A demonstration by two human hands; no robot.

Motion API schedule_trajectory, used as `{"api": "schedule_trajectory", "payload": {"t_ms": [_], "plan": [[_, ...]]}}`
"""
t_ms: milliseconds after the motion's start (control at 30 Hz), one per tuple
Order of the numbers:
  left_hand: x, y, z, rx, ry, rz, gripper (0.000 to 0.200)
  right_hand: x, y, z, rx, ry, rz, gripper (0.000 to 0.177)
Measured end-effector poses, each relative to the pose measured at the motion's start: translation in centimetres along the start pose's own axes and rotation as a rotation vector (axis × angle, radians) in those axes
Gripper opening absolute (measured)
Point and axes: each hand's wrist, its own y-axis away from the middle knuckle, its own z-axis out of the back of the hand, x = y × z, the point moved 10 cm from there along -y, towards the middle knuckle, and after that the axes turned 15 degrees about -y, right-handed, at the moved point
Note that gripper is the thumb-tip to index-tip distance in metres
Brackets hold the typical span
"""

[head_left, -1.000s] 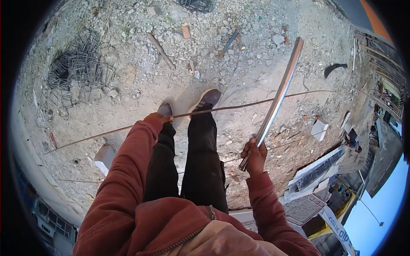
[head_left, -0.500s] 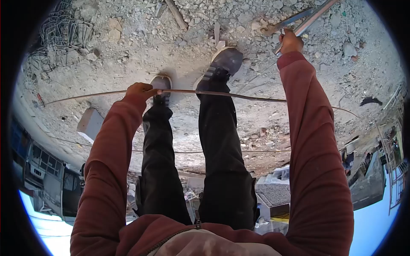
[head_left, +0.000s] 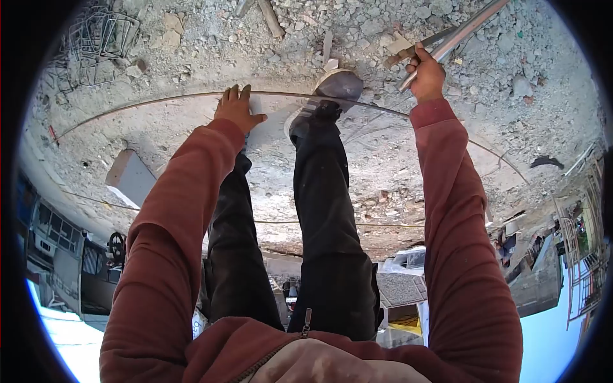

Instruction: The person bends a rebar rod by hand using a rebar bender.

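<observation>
Ground (head_left: 383, 159): we find bare packed dirt right of the legs (head_left: 319, 191), between rod and wire, with open passage there.
Rod (head_left: 159, 101): thin and bowed across the ground, edge to edge. It lies under the spread fingers of our left hand (head_left: 237, 110) and crosses at the shoe (head_left: 338, 83).
Pipe (head_left: 460, 32): slants up-right from our right hand (head_left: 426, 75), which is clenched round it, and bars the upper right.
Block (head_left: 131, 175): near our left arm, with clear dirt between it and the rod.
Mesh (head_left: 96, 38): a tangle at top left, well apart.
Rubble (head_left: 357, 25): loose stones beyond the shoe.
Wire (head_left: 383, 225): a thin line low across the near ground.
</observation>
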Motion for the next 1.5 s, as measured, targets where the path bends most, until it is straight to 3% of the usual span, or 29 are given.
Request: {"api": "schedule_trajectory", "payload": {"t_ms": [33, 133, 200, 267, 367, 433, 500, 600, 733, 800, 1167, 1267, 1367, 1433, 1500], "plan": [[-2.6, 1.0, 2.7, -0.134, 0.222, -0.087, 0.082, -0.9, 3.1, -0.7, 0.017, -0.046, -0.036, 0.012], [-11.2, 5.2, 10.4, -0.236, 0.835, -0.491, 0.085, -3.7, 11.7, -2.4, 0.041, -0.138, -0.064, 0.014], [-12.9, 6.7, 11.3, -0.148, 1.212, -0.39, 0.074, -5.5, 17.7, -3.4, 0.083, -0.106, -0.122, 0.016], [-12.9, 7.6, 10.4, -0.247, 1.127, -0.448, 0.058, -6.6, 22.6, -3.4, 0.076, 0.023, -0.137, 0.014], [-9.6, 9.8, 7.4, 0.169, 1.592, -0.136, 0.043, -3.6, 25.4, 0.2, 0.112, 0.492, 0.059, 0.021], [-5.9, 10.7, 7.7, 0.248, 1.563, -0.12, 0.042, 0.0, 26.3, 4.4, 0.081, 0.792, 0.272, 0.03], [-0.9, 11.6, 8.2, 0.285, 1.511, -0.104, 0.041, 3.0, 26.7, 8.8, 0.099, 1.123, 0.338, 0.037], [5.7, 13.0, 9.4, 0.338, 1.389, -0.152, 0.042, 7.9, 28.4, 9.7, 0.247, 1.438, 0.517, 0.03], [9.4, 15.6, 12.0, 0.45, 1.295, -0.159, 0.044, 10.7, 28.4, 10.2, 0.388, 1.638, 0.544, 0.022], [9.7, 16.6, 13.0, 0.503, 1.273, -0.235, 0.046, 11.8, 28.3, 9.7, 0.397, 1.651, 0.559, 0.022], [8.3, 19.0, 14.0, 0.76, 1.28, -0.252, 0.049, 16.2, 25.9, 7.7, 0.512, 1.666, 0.695, 0.022], [7.1, 20.4, 14.0, 0.914, 1.218, -0.32, 0.048, 16.7, 26.1, 4.5, 0.74, 1.644, 0.866, 0.019], [5.2, 22.3, 13.6, 1.073, 1.196, -0.367, 0.046, 16.1, 24.1, 5.5, 0.737, 1.632, 0.798, 0.016], [5.0, 22.2, 13.2, 1.054, 1.217, -0.3, 0.045, 15.8, 24.3, 5.9, 0.756, 1.6, 0.831, 0.013], [4.5, 21.8, 13.1, 1.016, 1.248, -0.284, 0.041, 15.2, 24.5, 6.4, 0.682, 1.662, 0.708, 0.016]]}}
